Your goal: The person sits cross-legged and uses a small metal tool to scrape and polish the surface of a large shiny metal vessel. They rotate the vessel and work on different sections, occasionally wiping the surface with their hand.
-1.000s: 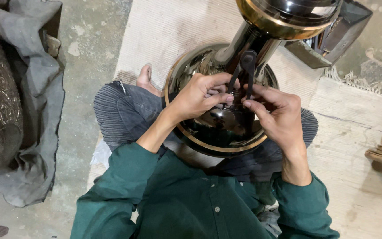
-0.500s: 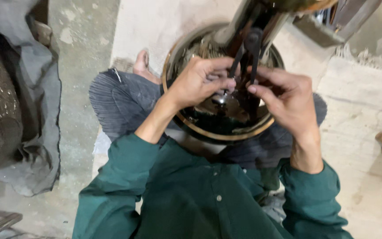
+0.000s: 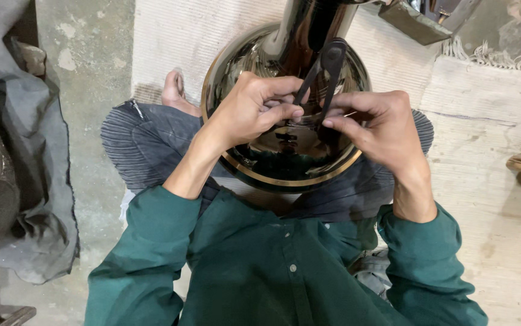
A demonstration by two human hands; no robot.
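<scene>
Right now my left hand (image 3: 251,111) and my right hand (image 3: 381,130) meet at the centre of the frame, each pinching one thin leg of the dark metal dividers (image 3: 324,75), whose hinge sits just above my fingertips against the neck of the polished metal vessel (image 3: 290,160) resting in my lap. Both grips are narrow, fingertip pinches closed on the tool, and its points seem to sit on the vessel's shiny rounded body, so I judge I am setting or marking a measure. Next, I think, calls for steady legs and light pressure, since the surface is curved and slick.
</scene>
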